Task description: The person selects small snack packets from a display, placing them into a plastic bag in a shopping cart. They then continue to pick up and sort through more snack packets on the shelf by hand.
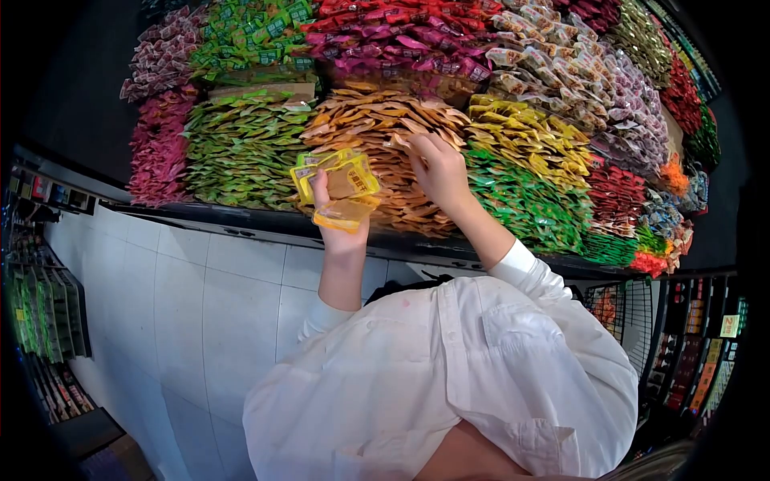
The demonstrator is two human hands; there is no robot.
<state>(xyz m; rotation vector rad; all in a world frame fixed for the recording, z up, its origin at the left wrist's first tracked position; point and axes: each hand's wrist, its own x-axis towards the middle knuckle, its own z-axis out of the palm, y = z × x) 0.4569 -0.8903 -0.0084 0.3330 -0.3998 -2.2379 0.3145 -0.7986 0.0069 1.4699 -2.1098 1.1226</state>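
My left hand (343,234) is closed around several small snack packets (351,181) with clear and yellow wrapping, thumb across their front. They are held up over the front edge of the display. To the right, my right hand (440,167) reaches over the heap of orange snack packets (361,120), its fingertips pinched on the end of one orange packet (399,140). Green packets (249,152) lie in the pile left of the orange heap. Yellow packets (533,132) and bright green packets (529,204) are stacked to its right.
Red and magenta packets (401,36) fill the row behind. A dark display edge (265,220) runs in front of me above the tiled floor (176,297). A wire shopping cart (622,313) stands at my right, and stocked shelves (44,309) are at the left.
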